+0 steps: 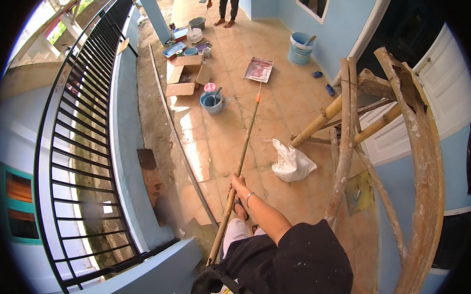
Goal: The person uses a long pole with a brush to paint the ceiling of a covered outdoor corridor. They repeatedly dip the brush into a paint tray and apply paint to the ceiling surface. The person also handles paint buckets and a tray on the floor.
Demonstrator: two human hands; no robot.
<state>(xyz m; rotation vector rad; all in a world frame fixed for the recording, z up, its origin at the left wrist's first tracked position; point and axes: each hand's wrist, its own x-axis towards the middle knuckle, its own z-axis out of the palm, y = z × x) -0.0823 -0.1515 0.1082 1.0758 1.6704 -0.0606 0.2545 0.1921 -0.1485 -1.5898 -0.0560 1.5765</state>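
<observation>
My right hand (238, 184) is wrapped round a long bamboo pole (244, 147), with a band on the wrist above it. The pole slants away from beside my body, its lower end near a dark strap. At its far end sits an orange grip (258, 97), and a thin rod runs on from there to the edge of a paint tray (259, 70). Pinkish-white paint coats the tray, which lies on the tiled floor. A roller head cannot be made out clearly. My left hand is out of sight.
Bamboo and timber scaffolding (345, 135) stands at right, a white sack (292, 162) beside it. Left of the pole are a paint bucket (212, 102) and an open cardboard box (186, 78). A blue bucket (301, 48) stands by the wall. Black railing (85, 142) runs along the left. Another person (227, 9) stands far off.
</observation>
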